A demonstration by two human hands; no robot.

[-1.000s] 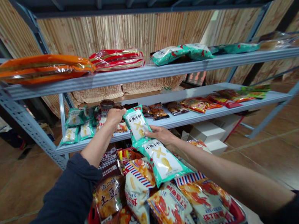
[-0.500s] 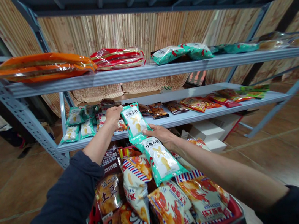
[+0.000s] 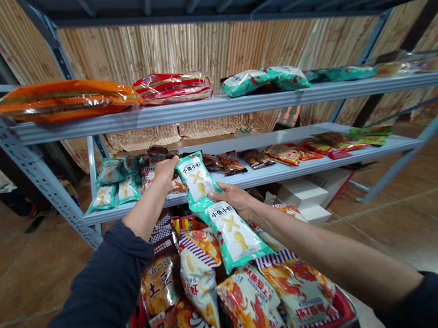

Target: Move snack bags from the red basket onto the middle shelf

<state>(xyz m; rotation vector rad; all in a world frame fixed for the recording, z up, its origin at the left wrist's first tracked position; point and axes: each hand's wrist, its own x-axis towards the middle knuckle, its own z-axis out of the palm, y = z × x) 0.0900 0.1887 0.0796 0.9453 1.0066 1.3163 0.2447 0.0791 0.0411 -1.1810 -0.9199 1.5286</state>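
Two joined green-and-white snack bags (image 3: 237, 234) hang end to end in front of the lower shelf, between my hands. My left hand (image 3: 167, 172) is closed on the top left edge of the upper bag. My right hand (image 3: 231, 196) pinches the strip's right side near the join, thumb on the front. Below, a red basket (image 3: 349, 313) is heaped with snack bags: striped white-and-orange bags (image 3: 301, 291) and brown potato snack bags (image 3: 161, 284). The lower green bag hangs over this heap; whether it rests on it I cannot tell.
On the lower shelf (image 3: 312, 166) lie green snack bags (image 3: 110, 172) at left and a row of brown, red and green packets (image 3: 285, 153). The upper shelf (image 3: 175, 110) holds large orange bags (image 3: 63, 100), red packs (image 3: 171, 86) and green bags. White boxes (image 3: 303, 194) stand underneath.
Both hands keep the same hold on the green bags, which have tilted very slightly. Otherwise the scene looks the same.
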